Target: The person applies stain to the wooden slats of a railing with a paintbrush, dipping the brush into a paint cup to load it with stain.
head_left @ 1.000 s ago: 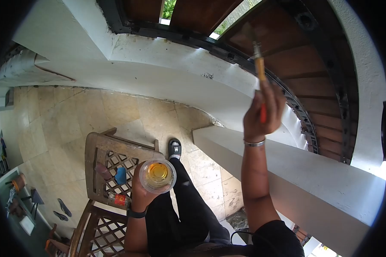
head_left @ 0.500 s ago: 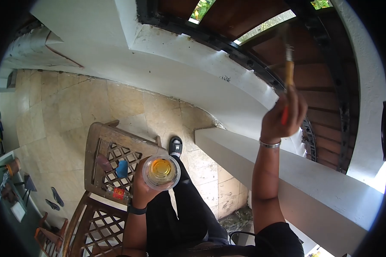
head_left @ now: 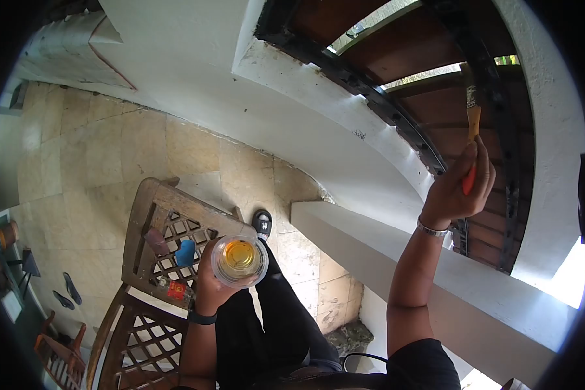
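A clear plastic cup [head_left: 240, 260] with amber liquid in it is held in my left hand [head_left: 212, 281], low in front of my body and beside the wooden chair. My right hand [head_left: 461, 182] is raised at the right, its fingers closed round a paintbrush [head_left: 474, 122] with a wooden handle and a red end. The bristles point up and lie over the dark metal strip and brown slats [head_left: 435, 94] of the window louvres. Whether they touch the surface cannot be told.
A wooden lattice chair [head_left: 151, 205] carries a blue item [head_left: 185, 253] and a bottle with a red label [head_left: 177, 290]. A white ledge [head_left: 370, 240] runs below my right arm. Slippers [head_left: 68, 291] and another chair [head_left: 62, 354] are at the lower left.
My right hand and the brush have moved right and slightly down, toward the dark metal strip. The head view has shifted a little. My left hand still holds the cup.
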A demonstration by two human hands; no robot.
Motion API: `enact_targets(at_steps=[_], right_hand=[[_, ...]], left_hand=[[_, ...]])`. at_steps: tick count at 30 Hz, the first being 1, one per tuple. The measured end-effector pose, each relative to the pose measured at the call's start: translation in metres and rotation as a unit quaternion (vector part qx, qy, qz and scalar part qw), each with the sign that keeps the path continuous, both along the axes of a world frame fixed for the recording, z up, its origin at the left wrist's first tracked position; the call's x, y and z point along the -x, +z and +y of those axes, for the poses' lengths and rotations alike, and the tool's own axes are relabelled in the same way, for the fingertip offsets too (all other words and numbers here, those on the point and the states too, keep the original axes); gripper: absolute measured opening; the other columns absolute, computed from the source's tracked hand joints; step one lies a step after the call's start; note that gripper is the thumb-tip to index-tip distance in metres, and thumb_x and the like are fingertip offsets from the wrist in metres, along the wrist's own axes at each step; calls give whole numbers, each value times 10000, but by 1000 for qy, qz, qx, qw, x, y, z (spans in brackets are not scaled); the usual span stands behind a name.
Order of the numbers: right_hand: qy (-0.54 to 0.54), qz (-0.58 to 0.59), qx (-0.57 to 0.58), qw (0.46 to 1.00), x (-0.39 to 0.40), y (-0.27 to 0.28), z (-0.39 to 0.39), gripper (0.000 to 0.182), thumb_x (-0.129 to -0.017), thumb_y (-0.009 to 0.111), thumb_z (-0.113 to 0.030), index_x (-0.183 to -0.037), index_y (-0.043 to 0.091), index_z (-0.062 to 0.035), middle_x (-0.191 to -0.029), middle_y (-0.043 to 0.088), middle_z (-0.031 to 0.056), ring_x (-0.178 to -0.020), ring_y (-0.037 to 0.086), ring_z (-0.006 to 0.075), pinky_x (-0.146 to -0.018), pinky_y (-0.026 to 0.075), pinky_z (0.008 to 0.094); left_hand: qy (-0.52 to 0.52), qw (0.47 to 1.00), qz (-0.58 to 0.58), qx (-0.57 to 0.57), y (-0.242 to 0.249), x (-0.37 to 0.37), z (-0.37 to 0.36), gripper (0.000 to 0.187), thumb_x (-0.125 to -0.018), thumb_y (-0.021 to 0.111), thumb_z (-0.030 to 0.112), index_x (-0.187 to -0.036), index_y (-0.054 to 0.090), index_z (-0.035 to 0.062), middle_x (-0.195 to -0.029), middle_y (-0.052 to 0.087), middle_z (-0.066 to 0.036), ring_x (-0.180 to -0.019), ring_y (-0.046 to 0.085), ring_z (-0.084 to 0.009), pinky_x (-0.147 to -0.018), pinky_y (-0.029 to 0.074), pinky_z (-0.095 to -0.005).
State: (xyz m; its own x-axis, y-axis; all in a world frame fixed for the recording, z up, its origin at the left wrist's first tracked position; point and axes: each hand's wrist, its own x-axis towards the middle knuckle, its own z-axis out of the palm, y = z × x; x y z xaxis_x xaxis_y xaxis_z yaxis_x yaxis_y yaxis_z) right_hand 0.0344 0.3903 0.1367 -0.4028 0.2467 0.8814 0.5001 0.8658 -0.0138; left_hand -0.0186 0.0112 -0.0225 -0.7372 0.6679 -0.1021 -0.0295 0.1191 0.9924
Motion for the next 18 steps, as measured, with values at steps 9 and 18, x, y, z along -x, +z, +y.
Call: enact_targets(at_steps=[9,18], right_hand=[[24,-163,86,983,-1,-43,-21,101,-911,658,-20,-1007,667,9,-899,663,129,-773,630,267,-667,507,353],[86,-168,130,973,-45,-121,-22,157,-889,663,7,-1041,698,-9,-934,661,126,-843,651,257,-725,538,355]], left_hand=[[8,1000,30,-3,11,14,-16,749,-626,935,173,-1241,531,33,-1175,599,-111,-1070,616,-242,-924,513,-370],[15,1000,-7,7,2,10,-32,768,-616,944,178,-1241,522,30,-1159,603,-103,-1074,612,-227,-929,509,-365]])
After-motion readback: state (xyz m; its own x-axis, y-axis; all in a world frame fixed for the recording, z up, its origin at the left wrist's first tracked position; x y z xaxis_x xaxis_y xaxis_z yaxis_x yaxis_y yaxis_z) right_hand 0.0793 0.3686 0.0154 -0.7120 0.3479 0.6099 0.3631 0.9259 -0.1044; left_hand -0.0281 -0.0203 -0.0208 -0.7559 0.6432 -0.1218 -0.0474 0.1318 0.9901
